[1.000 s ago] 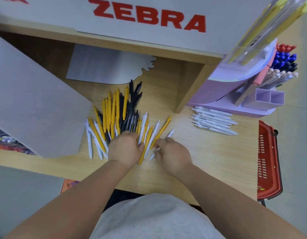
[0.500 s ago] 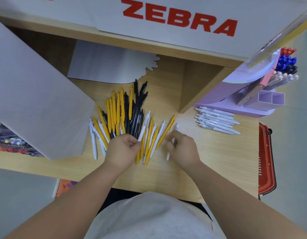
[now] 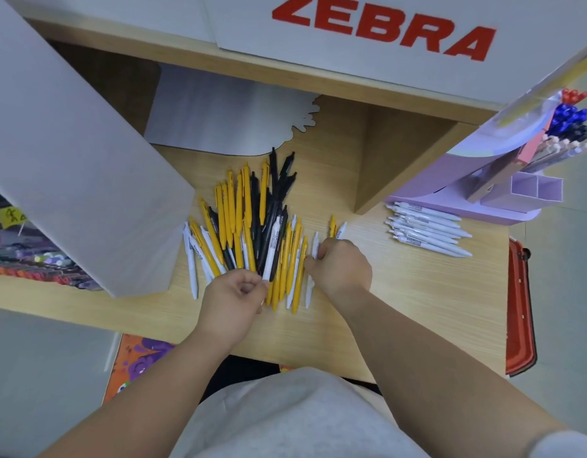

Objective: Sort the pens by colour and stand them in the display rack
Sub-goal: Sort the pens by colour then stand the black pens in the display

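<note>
While yellow, black and white pens (image 3: 245, 219) lie fanned in a mixed pile on the wooden desk (image 3: 417, 292), my left hand (image 3: 234, 294) pinches a white pen (image 3: 274, 249) by its near end and my right hand (image 3: 341, 266) grips a small bunch (image 3: 333, 226) of white and yellow ones. A row of white pens (image 3: 427, 231) lies just beside the lilac display rack (image 3: 523, 193).

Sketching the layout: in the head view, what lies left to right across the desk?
Grey cardboard panel → mixed pen pile → row of white pens → red basket. The left hand, right hand and purple rack overlap these, so they are omitted.
</note>
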`<state>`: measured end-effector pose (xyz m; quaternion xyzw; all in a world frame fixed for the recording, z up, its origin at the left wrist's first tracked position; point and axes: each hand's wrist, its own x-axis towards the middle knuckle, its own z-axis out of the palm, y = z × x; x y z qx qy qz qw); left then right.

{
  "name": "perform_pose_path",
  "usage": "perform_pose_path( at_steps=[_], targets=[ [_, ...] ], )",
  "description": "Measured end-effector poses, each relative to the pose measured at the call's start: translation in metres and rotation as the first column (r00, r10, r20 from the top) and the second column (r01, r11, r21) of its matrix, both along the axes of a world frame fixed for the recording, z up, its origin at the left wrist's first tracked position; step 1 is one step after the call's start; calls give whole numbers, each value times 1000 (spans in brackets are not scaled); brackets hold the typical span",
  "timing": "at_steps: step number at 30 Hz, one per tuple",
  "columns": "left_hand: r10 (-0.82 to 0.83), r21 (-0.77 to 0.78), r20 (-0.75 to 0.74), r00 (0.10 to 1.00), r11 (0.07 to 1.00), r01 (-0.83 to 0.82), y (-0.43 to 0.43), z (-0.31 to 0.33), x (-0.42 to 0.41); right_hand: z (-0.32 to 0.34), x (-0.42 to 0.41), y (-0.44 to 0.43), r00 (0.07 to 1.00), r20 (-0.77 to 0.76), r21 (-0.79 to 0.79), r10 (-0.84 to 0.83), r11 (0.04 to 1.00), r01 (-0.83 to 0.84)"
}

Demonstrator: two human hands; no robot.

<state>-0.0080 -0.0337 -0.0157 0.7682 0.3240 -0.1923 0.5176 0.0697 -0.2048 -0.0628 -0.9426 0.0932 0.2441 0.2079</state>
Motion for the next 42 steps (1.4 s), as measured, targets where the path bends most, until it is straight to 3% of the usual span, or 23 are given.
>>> perform_pose_path(
  at_steps=[5,8,11,13,16,18,20,22,27,33,42],
  targets=[
    [-10,-7,31,999,1000,10,-5,6,4,19,-2,-8,974,76,234,-213,953,190],
    [-58,7,48,997,998,58,-14,12,6,32,-6,-37,956,157,354,-247,918,179],
    [-100,-14,30,995,995,100,-36,14,8,36,-10,-89,967,241,224,-82,974,27],
    [-122,-62,-3,993,991,121,-58,12,11,34,-10,-130,957,253,59,139,986,-159],
    [-185,-118,-65,981,977,177,-98,5,14,26,-7,-174,853,85,-113,516,855,-506],
    [-200,-145,-106,974,972,184,-126,-2,16,21,1,-189,767,-43,-132,640,757,-640],
    [-161,-150,-124,979,979,142,-150,-12,19,16,10,-199,731,-52,-159,680,717,-679],
    [-95,-130,-140,986,989,77,-170,-21,24,9,18,-206,732,44,-220,680,721,-657],
    [-46,-96,-227,973,995,25,-201,-34,26,-1,20,-227,807,260,-336,531,833,-440],
    [-95,-115,-324,941,992,61,-218,-42,52,0,13,-238,923,202,-267,326,926,-269],
    [-168,-309,-231,958,947,91,-232,-30,79,-2,1,-229,956,258,-153,139,983,-102]
  ],
)
